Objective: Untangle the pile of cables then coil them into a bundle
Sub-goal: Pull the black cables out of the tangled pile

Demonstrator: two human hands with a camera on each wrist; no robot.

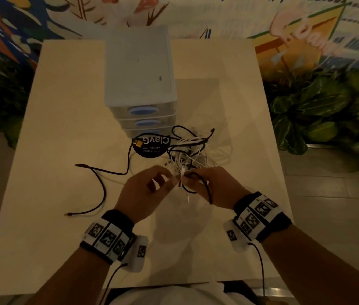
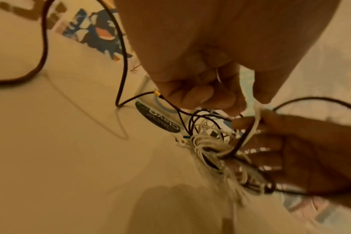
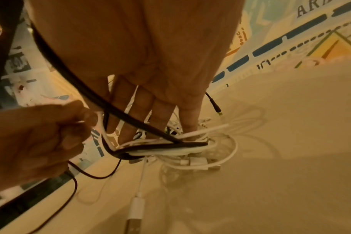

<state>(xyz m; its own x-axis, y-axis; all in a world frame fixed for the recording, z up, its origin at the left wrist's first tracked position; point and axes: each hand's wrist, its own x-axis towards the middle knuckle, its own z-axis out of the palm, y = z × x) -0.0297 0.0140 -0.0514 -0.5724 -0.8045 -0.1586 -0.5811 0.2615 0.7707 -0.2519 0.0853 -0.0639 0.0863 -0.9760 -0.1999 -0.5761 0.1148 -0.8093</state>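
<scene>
A tangle of white and black cables [image 1: 190,154] lies mid-table in front of the drawers. My left hand [image 1: 168,179] pinches a white cable [image 3: 100,125] between thumb and curled fingers at the tangle's near edge. My right hand [image 1: 193,180] meets it there, its fingers [image 3: 148,110] straight and pushed down into the tangle [image 3: 182,150]. A thick black cable [image 3: 102,101] loops across those fingers. The left wrist view shows white and black strands [image 2: 248,131] draped over the right hand [image 2: 301,150]. One black cable [image 1: 102,188] trails left over the table.
A grey drawer unit [image 1: 140,80] with blue handles stands at the back of the cream table [image 1: 64,128]. A round black disc with white lettering [image 1: 152,146] lies before it. A white adapter with a plug [image 3: 135,205] hangs near the table's front. Green plants [image 1: 328,111] stand to the right.
</scene>
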